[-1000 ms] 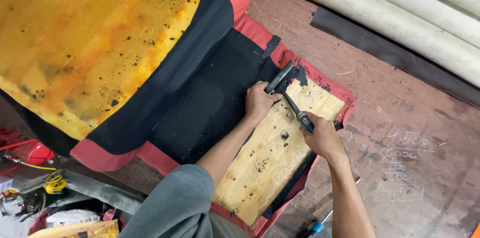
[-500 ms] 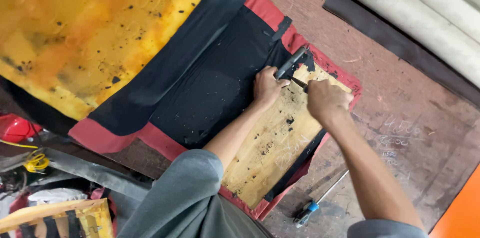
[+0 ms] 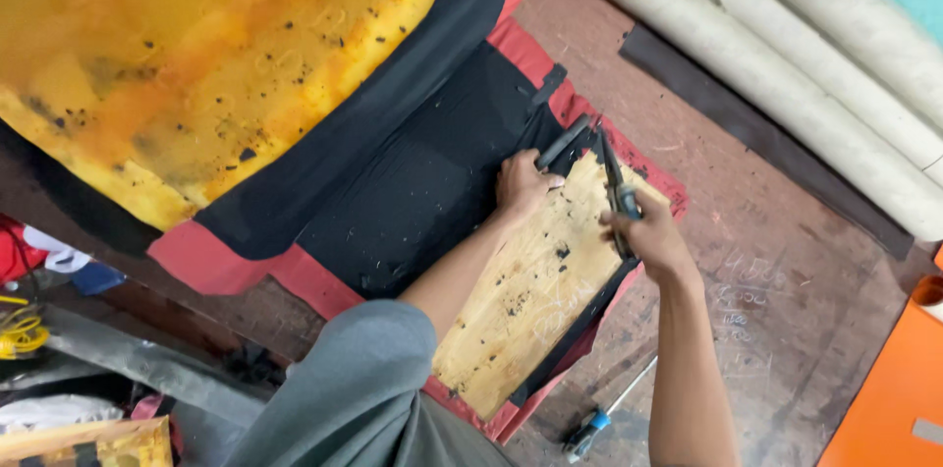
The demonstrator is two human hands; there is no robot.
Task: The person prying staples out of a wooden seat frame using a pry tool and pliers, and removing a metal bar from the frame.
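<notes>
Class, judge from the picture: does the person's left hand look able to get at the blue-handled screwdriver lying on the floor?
Probably not directly: the left hand presses on the black cover, while the screwdriver lies beyond the right forearm, which crosses between them.

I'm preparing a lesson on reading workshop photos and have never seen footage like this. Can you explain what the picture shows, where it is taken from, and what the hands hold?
The picture comes from a camera worn on a person's head, looking down at their own arms. No machine is involved, only two bare hands. The left hand presses on the black fabric cover at the edge of a yellowish foam pad. The right hand grips a pair of pliers, whose tip reaches the cover's top corner. The cover has red trim and lies on a brown floor. A larger orange-yellow foam cushion sits at upper left. A blue-handled screwdriver lies on the floor, and pale tubes run along the upper right.
</notes>
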